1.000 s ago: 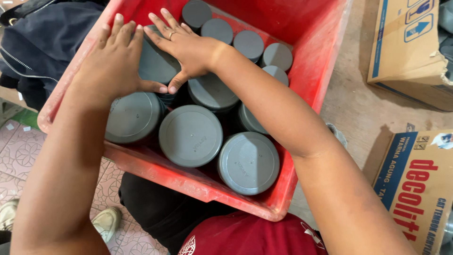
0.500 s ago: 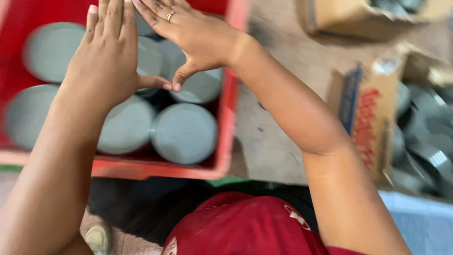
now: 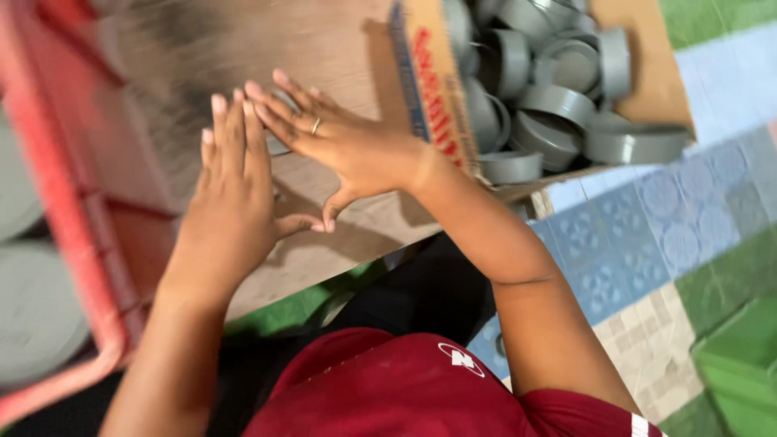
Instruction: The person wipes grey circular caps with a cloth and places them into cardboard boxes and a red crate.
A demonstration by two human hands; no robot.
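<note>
Above the wooden surface (image 3: 340, 48), between the red crate (image 3: 57, 186) on the left and the cardboard box (image 3: 429, 89) on the right, both hands hover flat, palms down. Left hand (image 3: 231, 214): fingers straight, held together, pointing away from the body; thumb out to the right. Right hand (image 3: 344, 146): fingers spread, pointing left and away, ring on one finger; thumb down toward the left thumb. Thumb tips nearly touching, the two hands framing a small gap. Neither hand grips anything clearly; fingers of both extended and open.

A grey edge (image 3: 279, 146) shows under the right fingertips. Blurred; possibly a grey cap, cannot tell whether it is touched or only beneath them.

Grey plastic caps (image 3: 558, 105) lie heaped in the cardboard box, to the right of and beyond the right hand. Round pieces, no long axis; several lie open side up, some tilted. Right hand is nearer, its wrist just beside the box's printed flap. Left hand is well apart from them.

Grey lids (image 3: 32, 316) also sit in the red crate, left of the left forearm.
</note>
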